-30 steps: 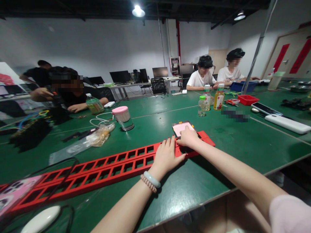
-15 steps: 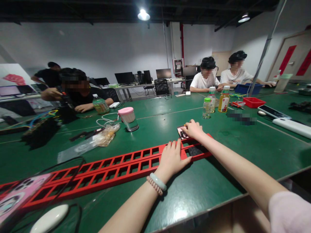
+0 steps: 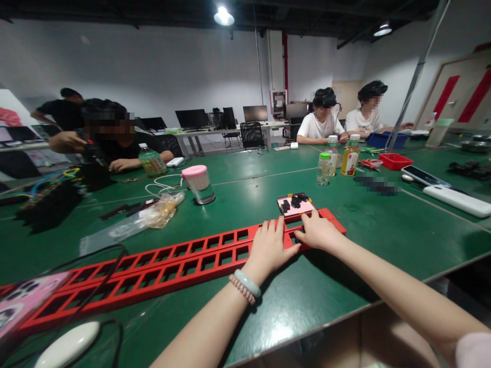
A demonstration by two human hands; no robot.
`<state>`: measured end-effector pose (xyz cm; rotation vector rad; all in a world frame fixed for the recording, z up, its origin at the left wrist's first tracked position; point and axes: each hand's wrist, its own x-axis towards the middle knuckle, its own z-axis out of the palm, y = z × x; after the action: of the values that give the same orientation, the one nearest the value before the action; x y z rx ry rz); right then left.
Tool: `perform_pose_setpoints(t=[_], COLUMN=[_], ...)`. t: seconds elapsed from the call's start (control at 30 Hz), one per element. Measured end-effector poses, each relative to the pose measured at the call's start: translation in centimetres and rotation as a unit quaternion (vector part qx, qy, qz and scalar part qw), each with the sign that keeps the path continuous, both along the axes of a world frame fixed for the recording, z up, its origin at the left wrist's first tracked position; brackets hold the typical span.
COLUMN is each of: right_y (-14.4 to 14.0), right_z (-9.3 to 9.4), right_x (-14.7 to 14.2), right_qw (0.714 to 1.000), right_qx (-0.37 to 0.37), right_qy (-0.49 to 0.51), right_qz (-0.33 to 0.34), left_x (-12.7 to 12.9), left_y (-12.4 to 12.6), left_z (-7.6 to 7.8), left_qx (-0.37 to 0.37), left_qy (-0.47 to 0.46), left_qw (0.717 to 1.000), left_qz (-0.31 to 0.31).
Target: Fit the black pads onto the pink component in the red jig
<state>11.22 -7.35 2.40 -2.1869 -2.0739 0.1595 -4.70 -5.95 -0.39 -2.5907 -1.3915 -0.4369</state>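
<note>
A long red frame [image 3: 215, 244] with two rows of square openings lies slantwise across the green table. My left hand [image 3: 268, 248] rests flat on it near the right part, fingers stretched and thumb spread. Over the frame's right end is my right hand [image 3: 320, 232], its fingers bent down at an opening; whatever they hold is hidden. Just behind the frame sits a small shallow pink tray [image 3: 294, 208] with several small black parts [image 3: 297, 201] in it.
At the frame's left end lie a pink patterned case [image 3: 32, 301], a black cable and a white mouse-like object [image 3: 69, 345]. Behind stand a pink-lidded cup [image 3: 199, 184], a plastic bag [image 3: 134, 225] and several bottles [image 3: 350, 158]. Other people sit across the table.
My right hand has moved from the pink tray back toward me onto the frame's right end, uncovering the black parts. My left hand stays on the frame. The view has shifted slightly.
</note>
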Motion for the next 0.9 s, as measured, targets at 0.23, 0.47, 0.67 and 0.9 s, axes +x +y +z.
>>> perform_pose_setpoints(t=[0.23, 0.47, 0.67, 0.9], right_y=[1.4, -0.3, 2.2, 9.9], right_z=[0.6, 2.1, 3.4, -1.2], right_x=[-0.9, -3.1, -1.7, 3.0], right_qw=[0.998, 0.992, 0.987, 0.989], right_qx=[-0.059, 0.013, 0.114, 0.128], right_qy=[-0.011, -0.119, -0.109, 0.062], right_qz=[-0.002, -0.033, -0.002, 0.039], left_x=[0.0, -0.1, 0.0, -0.1], left_y=[0.1, 0.3, 0.2, -0.1], left_z=[0.1, 0.4, 0.3, 0.5], left_qx=[0.0, 0.011, 0.008, -0.002], left_qy=[0.013, 0.01, 0.01, 0.004], left_qw=[1.0, 1.0, 1.0, 1.0], left_qz=[0.0, -0.01, -0.01, -0.009])
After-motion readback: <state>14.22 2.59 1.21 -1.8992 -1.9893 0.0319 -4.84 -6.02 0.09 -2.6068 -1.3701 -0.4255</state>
